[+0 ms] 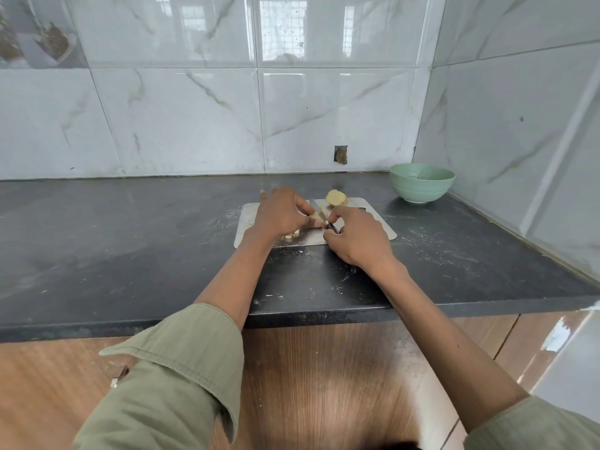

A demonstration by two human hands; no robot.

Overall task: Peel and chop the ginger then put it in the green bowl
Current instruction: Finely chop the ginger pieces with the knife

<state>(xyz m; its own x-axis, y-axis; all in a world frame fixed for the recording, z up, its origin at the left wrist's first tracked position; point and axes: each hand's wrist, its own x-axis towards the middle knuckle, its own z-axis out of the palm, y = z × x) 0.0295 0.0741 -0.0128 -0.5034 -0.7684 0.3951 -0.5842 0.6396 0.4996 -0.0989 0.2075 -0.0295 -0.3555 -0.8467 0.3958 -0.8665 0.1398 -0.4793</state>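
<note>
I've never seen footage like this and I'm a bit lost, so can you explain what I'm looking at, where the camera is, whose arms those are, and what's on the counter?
There is no machine here. The single picture comes from a wide-angle camera worn on a person's head, looking forward and down, so the two arms reaching in from the bottom are that person's own.

On the dark countertop lies a metal cutting board. The left hand holds a small piece of ginger down on the board, and the right hand grips a knife whose blade is at that piece. A larger peeled chunk of ginger sits at the board's far edge, and a few cut bits show by the left wrist. A green bowl stands in the corner to the right, apart from the board; I cannot tell what is inside it.
</note>
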